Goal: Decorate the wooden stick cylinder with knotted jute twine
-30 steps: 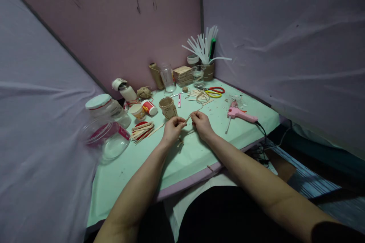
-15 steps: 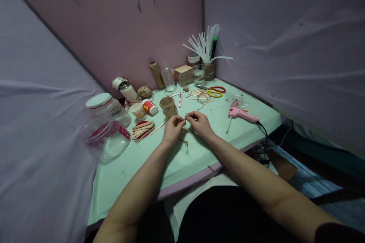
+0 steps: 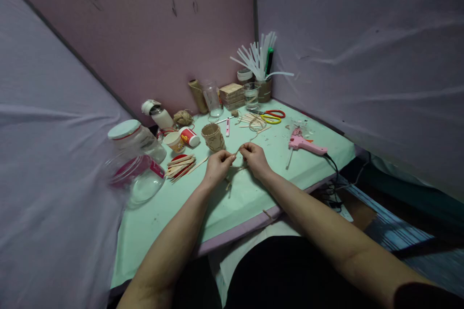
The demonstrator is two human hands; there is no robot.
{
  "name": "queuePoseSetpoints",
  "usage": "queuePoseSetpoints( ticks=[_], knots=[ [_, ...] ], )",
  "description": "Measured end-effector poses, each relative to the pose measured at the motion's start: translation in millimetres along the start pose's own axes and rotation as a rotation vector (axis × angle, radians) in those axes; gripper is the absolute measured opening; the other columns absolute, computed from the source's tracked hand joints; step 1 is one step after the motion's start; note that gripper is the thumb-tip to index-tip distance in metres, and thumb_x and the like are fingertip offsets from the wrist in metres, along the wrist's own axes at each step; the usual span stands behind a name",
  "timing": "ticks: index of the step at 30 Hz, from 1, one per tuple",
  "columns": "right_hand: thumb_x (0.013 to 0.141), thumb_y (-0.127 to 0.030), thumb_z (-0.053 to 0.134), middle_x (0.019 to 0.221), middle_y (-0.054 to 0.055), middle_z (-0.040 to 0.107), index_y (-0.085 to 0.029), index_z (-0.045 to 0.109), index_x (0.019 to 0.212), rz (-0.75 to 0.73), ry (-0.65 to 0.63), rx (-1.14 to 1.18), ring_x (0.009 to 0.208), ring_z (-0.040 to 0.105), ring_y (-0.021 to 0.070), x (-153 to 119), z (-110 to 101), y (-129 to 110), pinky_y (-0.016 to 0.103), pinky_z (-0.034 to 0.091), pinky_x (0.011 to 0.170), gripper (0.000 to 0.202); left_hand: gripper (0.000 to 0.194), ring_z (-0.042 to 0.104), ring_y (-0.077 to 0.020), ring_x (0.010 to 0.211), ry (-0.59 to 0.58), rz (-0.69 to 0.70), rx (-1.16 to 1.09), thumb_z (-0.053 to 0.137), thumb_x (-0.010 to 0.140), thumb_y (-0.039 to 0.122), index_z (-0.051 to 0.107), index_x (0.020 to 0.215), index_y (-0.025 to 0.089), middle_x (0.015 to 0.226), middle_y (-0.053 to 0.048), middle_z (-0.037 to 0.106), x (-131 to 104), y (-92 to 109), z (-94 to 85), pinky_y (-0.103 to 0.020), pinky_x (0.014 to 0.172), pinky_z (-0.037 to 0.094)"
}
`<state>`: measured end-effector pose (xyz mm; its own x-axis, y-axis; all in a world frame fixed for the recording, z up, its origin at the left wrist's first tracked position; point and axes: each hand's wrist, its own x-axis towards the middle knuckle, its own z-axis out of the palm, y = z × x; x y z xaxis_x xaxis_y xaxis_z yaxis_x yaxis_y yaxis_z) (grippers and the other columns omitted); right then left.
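Between my two hands runs a short stretch of brown twine (image 3: 237, 151). My left hand (image 3: 218, 166) is closed in a pinch on it, and a loose twine end dangles beneath that hand. My right hand (image 3: 254, 158) pinches the same twine a little to the right, with fingertips close to the left ones. Just beyond my left hand stands a twine-trimmed brown cup (image 3: 213, 137), upright on the table and touched by neither hand. A loose coil of twine (image 3: 257, 124) lies past my right hand on thin wooden sticks.
Wooden sticks lie on a red lid (image 3: 181, 166), left of my hands. Clear jars (image 3: 145, 186) and paper cups (image 3: 189, 137) stand farther left. A pink glue gun (image 3: 308, 146) with a cord rests at right. Scissors (image 3: 272, 116) and a pink cutter (image 3: 227, 127) lie behind.
My fingertips have moved slightly apart, so more twine shows between them. The twine end hanging below my left hand has swung a little left. The view has shifted slightly.
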<state>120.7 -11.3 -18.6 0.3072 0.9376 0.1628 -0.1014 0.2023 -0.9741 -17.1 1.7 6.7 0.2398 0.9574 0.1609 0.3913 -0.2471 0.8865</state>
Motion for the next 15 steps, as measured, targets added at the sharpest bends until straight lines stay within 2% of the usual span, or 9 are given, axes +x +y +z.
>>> queuePoseSetpoints(
  ticks=[9, 12, 15],
  knots=[
    [0.073, -0.031, 0.056, 0.07, -0.001, 0.057, -0.018, 0.058, 0.074, -0.131, -0.064, -0.08, 0.066, 0.05, 0.0133, -1.6, 0.0, -4.8, 0.027, 0.041, 0.065, 0.013, 0.021, 0.06, -0.0167, 0.072, 0.1, 0.045, -0.031, 0.064, 0.072, 0.032, 0.071, 0.081, 0.014, 0.078, -0.006, 0.07, 0.0, -0.9, 1.9, -0.028, 0.067, 0.045],
    [0.072, -0.026, 0.057, 0.078, 0.0, 0.057, -0.019, 0.057, 0.08, -0.22, -0.075, -0.123, 0.072, 0.053, 0.0144, -1.9, 0.5, -1.8, 0.027, 0.044, 0.066, 0.011, 0.02, 0.06, -0.0165, 0.073, 0.126, 0.076, -0.008, 0.063, 0.073, 0.03, 0.072, 0.081, 0.014, 0.079, -0.006, 0.071, -0.8, -0.2, 1.7, -0.027, 0.068, 0.045],
    [0.072, -0.02, 0.055, 0.089, 0.003, 0.055, -0.02, 0.058, 0.091, -0.335, -0.087, -0.191, 0.081, 0.055, 0.0156, -3.0, 0.5, 0.4, 0.027, 0.046, 0.068, 0.018, 0.02, 0.06, -0.0158, 0.072, 0.146, 0.096, -0.02, 0.063, 0.074, 0.03, 0.071, 0.082, 0.014, 0.078, -0.006, 0.071, -1.6, 0.0, 1.6, -0.027, 0.068, 0.045]
  ],
)
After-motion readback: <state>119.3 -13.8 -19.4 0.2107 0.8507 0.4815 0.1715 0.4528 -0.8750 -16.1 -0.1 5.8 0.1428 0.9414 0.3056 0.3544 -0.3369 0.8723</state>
